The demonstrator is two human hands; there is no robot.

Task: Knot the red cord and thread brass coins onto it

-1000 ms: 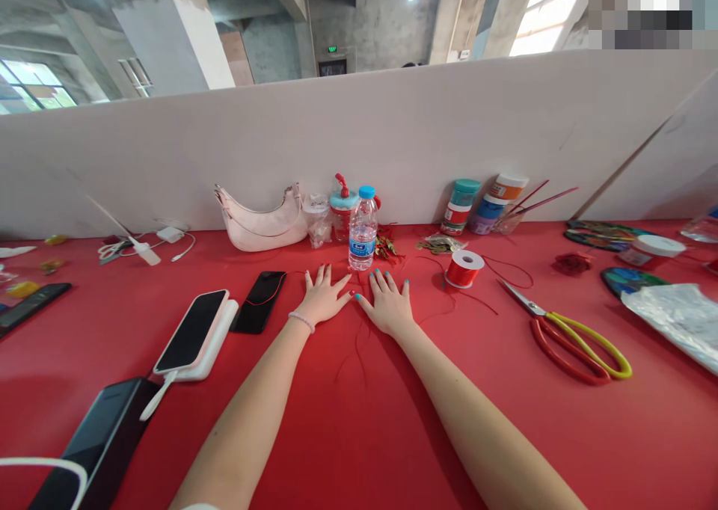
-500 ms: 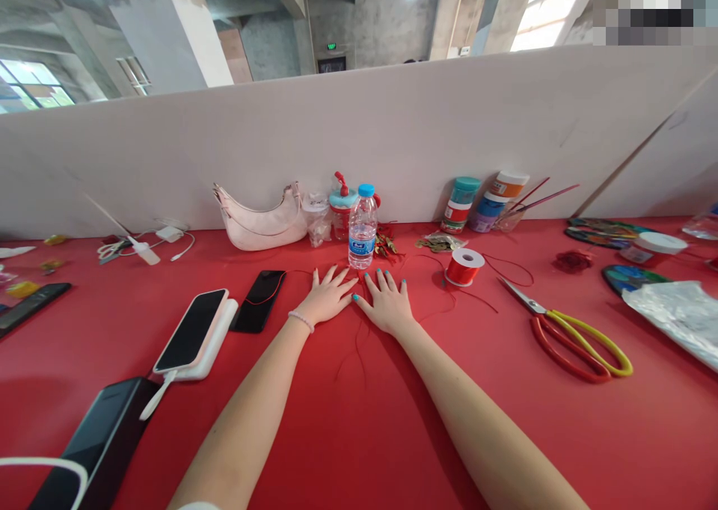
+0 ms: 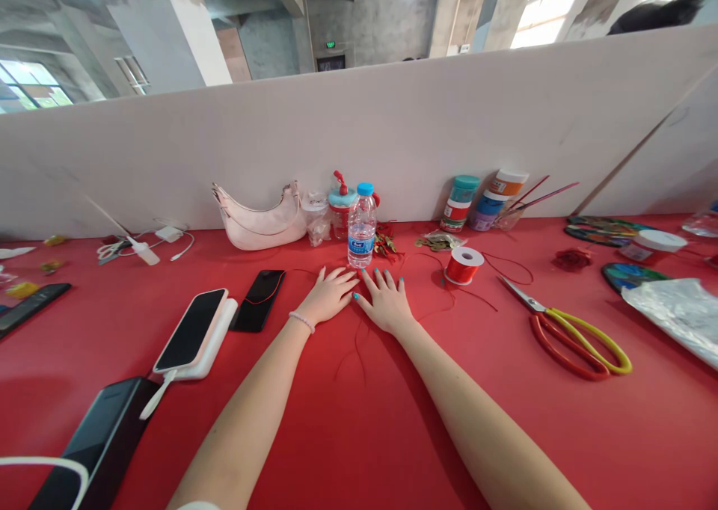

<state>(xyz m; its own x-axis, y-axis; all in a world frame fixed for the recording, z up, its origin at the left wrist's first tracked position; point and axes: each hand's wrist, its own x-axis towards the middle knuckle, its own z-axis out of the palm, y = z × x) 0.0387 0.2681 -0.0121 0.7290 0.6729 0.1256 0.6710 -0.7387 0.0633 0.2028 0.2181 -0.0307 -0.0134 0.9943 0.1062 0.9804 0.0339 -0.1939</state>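
Note:
Both hands lie palm down near the middle of the red table (image 3: 359,435). My left hand (image 3: 330,297) has a beaded bracelet at its wrist, and its fingers are stretched out. Beside it, my right hand (image 3: 386,300) rests flat with fingers spread and blue-green nails showing. Thin red cord (image 3: 359,353) trails on the table between the wrists; part of it runs under or between the hands. Just beyond the fingertips stands a water bottle (image 3: 362,229) with a blue cap. A spool of red cord (image 3: 464,265) sits to the right of my right hand.
Scissors (image 3: 566,334) lie at the right, near a plastic-wrapped item (image 3: 673,312). Phones (image 3: 258,300) and a power bank (image 3: 95,435) are at the left. A pink handbag (image 3: 263,222), paint jars (image 3: 460,203) and brushes line the white partition (image 3: 359,136).
My left fingers have drawn slightly closer together; both hands stay flat in nearly the same place. Dark hair now shows above the partition at the upper right.

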